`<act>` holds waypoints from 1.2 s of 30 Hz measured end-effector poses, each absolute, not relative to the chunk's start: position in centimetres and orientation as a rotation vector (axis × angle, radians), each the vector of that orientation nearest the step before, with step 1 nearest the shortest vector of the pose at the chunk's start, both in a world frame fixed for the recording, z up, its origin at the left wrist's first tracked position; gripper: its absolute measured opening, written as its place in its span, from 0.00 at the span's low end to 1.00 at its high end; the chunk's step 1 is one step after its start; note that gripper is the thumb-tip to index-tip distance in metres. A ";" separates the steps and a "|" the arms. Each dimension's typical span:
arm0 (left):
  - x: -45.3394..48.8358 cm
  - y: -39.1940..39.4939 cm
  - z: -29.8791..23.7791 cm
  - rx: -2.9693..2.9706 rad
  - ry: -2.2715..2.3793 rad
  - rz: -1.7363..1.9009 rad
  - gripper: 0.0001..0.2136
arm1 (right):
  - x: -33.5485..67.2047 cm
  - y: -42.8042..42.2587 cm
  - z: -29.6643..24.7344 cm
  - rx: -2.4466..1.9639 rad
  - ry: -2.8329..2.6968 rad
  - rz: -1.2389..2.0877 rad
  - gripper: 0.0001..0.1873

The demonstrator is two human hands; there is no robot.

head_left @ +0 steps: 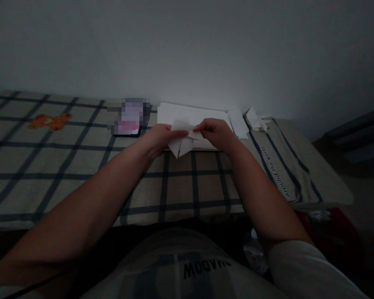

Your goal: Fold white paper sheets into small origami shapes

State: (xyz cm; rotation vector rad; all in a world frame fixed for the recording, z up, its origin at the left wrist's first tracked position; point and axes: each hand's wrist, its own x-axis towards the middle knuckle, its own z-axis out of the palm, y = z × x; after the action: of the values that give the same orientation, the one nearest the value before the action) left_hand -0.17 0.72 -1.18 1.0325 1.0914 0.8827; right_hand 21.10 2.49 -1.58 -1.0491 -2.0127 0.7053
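Between my two hands is a piece of folded white paper point(183, 145), with a pointed corner hanging down toward me. My left hand point(159, 137) grips its left side, the thumb lying across the top. The fingers of my right hand point(216, 129) are pinched on a small flap at the right side. Underneath and behind the hands lies a white paper pad point(193, 111), partly hidden by them. The fold's far side is faint and hard to make out.
A phone point(129, 120) with a blurred screen lies left of the pad. Farther left is an orange bear-shaped figure point(50, 121). Right of the pad lie a loose paper sheet point(237, 122) and a folded paper piece point(254, 119). A checked cloth point(180, 182) covers the table against a wall.
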 end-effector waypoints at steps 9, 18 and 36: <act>-0.3 0.6 -0.7 1.178 1.250 0.911 0.11 | 20.3 2.3 -1.2 -1.038 -1.665 1.067 0.03; -0.5 1.2 -1.6 1.376 1.377 0.986 0.12 | 19.4 2.1 -1.9 -1.120 -1.650 1.137 0.16; -0.5 0.2 -0.7 1.631 1.427 0.985 0.15 | 19.1 2.1 -2.2 -1.056 -1.769 1.100 0.17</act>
State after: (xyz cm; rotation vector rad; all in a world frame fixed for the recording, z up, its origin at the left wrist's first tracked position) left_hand -0.52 0.19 -0.66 1.6310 1.4268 0.9855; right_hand 19.15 2.09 -2.20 -1.0558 -1.7686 1.1000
